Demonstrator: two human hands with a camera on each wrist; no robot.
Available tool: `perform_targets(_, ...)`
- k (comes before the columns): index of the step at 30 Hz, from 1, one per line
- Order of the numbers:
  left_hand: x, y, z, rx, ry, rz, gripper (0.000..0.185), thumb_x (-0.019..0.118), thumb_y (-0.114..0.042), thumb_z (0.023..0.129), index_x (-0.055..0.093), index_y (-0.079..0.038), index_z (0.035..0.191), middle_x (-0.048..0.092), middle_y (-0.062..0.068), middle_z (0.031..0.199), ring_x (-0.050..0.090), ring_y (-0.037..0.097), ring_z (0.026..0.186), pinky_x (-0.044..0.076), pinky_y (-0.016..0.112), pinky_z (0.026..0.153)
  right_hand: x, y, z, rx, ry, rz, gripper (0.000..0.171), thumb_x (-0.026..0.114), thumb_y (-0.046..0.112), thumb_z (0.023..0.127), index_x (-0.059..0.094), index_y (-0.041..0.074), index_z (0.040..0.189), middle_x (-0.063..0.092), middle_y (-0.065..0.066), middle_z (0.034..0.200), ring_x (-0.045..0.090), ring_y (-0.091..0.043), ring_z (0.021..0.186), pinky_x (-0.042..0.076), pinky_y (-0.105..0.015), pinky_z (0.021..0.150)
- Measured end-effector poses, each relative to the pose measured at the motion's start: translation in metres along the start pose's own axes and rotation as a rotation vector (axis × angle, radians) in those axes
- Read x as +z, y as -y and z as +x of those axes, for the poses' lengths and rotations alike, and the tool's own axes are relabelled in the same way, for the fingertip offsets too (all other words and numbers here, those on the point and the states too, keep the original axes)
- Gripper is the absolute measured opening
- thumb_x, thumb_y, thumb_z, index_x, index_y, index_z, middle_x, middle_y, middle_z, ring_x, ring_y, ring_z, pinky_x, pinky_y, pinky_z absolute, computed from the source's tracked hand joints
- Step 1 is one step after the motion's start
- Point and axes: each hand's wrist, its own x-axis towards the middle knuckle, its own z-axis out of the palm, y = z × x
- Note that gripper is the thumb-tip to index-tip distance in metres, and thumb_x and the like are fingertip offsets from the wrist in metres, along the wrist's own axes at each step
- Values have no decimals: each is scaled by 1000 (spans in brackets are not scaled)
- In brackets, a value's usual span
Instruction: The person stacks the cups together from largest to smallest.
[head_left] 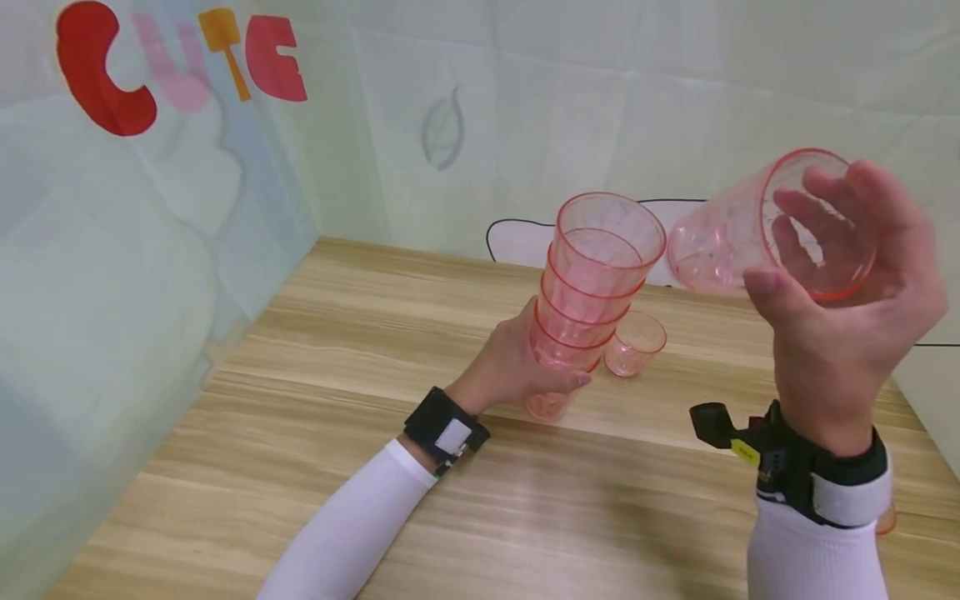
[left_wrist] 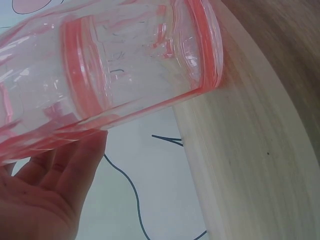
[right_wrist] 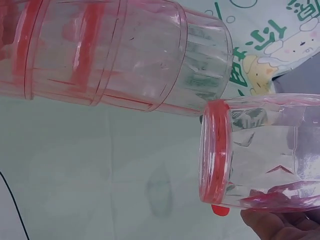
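My left hand grips a stack of several clear pink plastic cups near its bottom, tilted and held just above the wooden table. In the left wrist view the stack fills the top, with my fingers curled under it. My right hand holds a single pink cup on its side, raised to the right of the stack's mouth, thumb on the near wall. The right wrist view shows this cup just below the stack, the two not touching.
One more pink cup stands upright on the table behind the stack. An orange-pink edge peeks from behind my right wrist. Pale printed sheets wall the table at the left and back.
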Motion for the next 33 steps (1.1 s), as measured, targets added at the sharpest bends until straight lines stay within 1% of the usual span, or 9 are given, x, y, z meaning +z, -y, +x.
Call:
perform_targets(3,0,0,0,5,-2,7,80,90,-45,69,45,-19,129,62,-8,109,63,8,98,53,33,87,1,0,3,-3,0,-22,82,100,-3,41,62,-11,113,65,-29,111,64,-42,100,54,-39,94)
perform_targets(11,-1,-2,-1,-1,0,11,78,90,-45,69,45,-19,128,62,-7,109,63,8,97,53,33,87,12,2,10,-24,1,-75,86,102,3,39,62,-8,114,63,-27,114,63,-41,103,51,-42,99)
perform_targets(14,-1,-4,-1,-6,2,14,78,90,-45,69,45,-19,128,62,-7,108,63,9,97,53,33,87,17,2,12,-21,-2,-77,87,101,2,38,62,-8,115,63,-27,114,62,-42,104,52,-41,97)
perform_targets(20,-1,-4,-2,-18,7,-2,78,90,-45,69,45,-20,128,62,-7,110,63,9,99,53,33,88,23,4,13,-12,8,-79,84,98,-2,41,62,-7,117,63,-27,115,61,-42,106,53,-40,96)
perform_targets(26,0,-3,-2,-25,10,-19,78,90,-46,69,46,-20,128,62,-8,109,63,8,98,53,33,87,29,5,13,11,-23,-59,82,93,-9,40,64,-6,117,62,-27,113,61,-42,104,54,-38,89)
perform_targets(33,-1,-2,-1,-31,9,-34,78,90,-46,69,46,-21,128,63,-8,110,63,9,98,53,34,87,33,4,13,14,-18,-52,82,93,-9,40,65,-5,117,62,-27,113,62,-42,103,54,-37,87)
